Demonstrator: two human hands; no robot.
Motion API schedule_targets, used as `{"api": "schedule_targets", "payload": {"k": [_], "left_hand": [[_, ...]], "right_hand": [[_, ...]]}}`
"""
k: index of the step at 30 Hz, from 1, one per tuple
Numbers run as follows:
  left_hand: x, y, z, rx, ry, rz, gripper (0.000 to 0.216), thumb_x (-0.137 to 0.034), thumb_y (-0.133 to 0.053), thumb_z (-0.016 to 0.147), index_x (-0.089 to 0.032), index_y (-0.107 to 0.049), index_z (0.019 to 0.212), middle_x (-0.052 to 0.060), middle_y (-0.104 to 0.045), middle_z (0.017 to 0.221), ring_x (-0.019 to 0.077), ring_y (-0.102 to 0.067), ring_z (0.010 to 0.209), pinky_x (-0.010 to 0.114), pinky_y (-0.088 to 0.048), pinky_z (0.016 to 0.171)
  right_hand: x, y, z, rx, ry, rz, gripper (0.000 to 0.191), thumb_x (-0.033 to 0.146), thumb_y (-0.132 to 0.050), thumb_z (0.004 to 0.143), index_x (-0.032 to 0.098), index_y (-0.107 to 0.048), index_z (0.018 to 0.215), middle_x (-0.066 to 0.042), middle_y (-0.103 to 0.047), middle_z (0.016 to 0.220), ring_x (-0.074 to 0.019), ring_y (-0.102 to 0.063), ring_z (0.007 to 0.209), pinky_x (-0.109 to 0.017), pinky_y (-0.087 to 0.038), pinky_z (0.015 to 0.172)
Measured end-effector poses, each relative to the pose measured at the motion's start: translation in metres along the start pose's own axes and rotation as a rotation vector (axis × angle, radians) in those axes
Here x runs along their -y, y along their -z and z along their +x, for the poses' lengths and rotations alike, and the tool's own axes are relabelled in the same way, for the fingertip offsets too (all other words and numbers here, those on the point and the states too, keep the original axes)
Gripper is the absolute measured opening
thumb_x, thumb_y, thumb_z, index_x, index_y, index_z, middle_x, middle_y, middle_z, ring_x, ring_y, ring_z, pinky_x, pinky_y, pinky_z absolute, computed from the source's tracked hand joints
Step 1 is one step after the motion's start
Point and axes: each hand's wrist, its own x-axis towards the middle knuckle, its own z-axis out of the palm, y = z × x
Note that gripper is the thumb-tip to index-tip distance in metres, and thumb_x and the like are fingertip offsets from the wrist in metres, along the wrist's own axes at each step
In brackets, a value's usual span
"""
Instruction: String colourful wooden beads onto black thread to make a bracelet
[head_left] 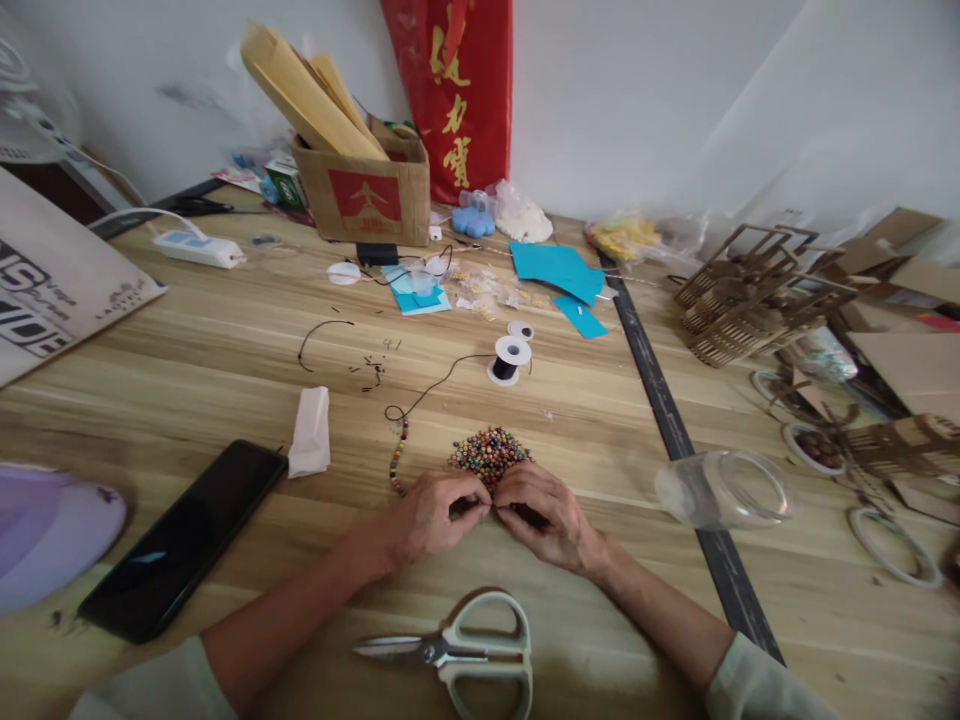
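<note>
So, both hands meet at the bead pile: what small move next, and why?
Likely slide a bead down the black cord toward the strung beads. The left hand and right hand pinch fingertip to fingertip at the near edge of the bead pile; the cord runs from the spool to that short row beside the left hand. What they pinch is hidden.

Bare tabletop [187, 370] open left of centre, bead pile [489, 455] mid-front, beaded thread [397, 460] curving just left of it, scissors [450, 652] at near edge, phone [184, 540] blocking near left, folded tissue [311, 432] beside it, clear jar [724, 490] lying on its side right, spool [510, 360] beyond the pile
</note>
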Motion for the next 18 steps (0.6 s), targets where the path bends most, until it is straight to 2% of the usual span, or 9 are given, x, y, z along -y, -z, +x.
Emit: {"api": "schedule_targets", "payload": {"k": [18], "left_hand": [[-0.0011,0.0014,0.0012,0.019,0.015,-0.045,0.010,-0.010,-0.060,0.080,-0.014,-0.069,0.081,0.003,-0.070,0.075,0.0130,-0.061,0.067,0.021,-0.047,0.065]], "right_hand": [[-0.0001,0.0004,-0.0004,0.010,0.008,-0.004,0.010,0.012,-0.057,0.090,0.019,-0.061,0.096,-0.007,-0.067,0.087,-0.0194,-0.059,0.088,-0.035,-0.052,0.080]]}}
